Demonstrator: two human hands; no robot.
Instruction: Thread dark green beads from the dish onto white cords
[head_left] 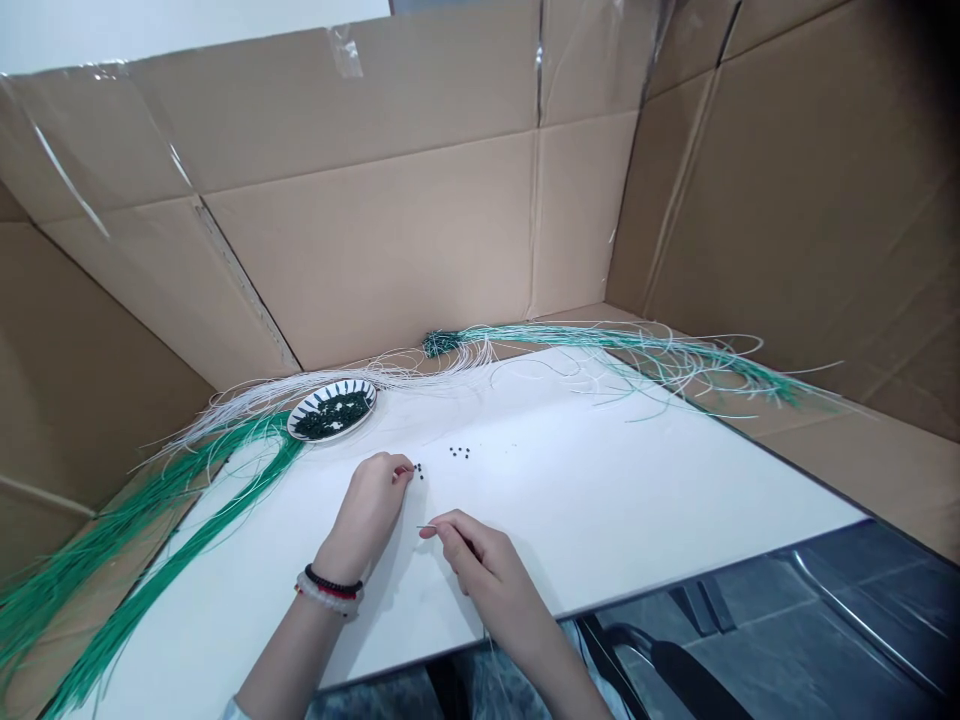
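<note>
while the left hand (377, 492) is beside dark beads (421, 477) — grip unclear — the right hand (478, 553) pinches a strand (423, 526), its tip presumably bared for access.

On table (637, 500), at L rear: dish (330, 388) w/ beads (319, 418) inside. At L of dish: strands (187, 563), running past table edge. Betw. L hand (386, 485) & rear R bundle (517, 335): loose beads (454, 455). Behind table: cardboard wall (420, 250).

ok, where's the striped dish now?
Head view, left of centre: the striped dish sits toward the back of the white tabletop, beyond the left hand and next to the green strands.
</note>
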